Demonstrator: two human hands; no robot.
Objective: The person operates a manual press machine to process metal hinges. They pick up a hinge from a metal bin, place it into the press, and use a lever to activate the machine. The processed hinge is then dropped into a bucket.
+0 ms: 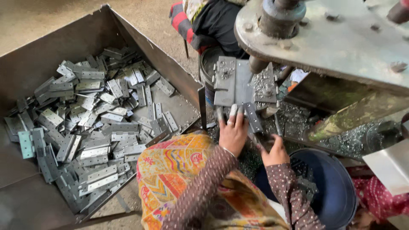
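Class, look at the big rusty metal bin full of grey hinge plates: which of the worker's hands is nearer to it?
Left. The left hand rests just beside the big rusty metal bin, by its near corner; the right hand sits farther away, above the dark blue round bucket.

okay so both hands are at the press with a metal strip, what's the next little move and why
Probably slide the metal strip forward onto the die plate. The right hand holds its near end, the left hand rests with fingers at the plate's front edge, and the strip's far end only reaches that edge, not yet under the press head.
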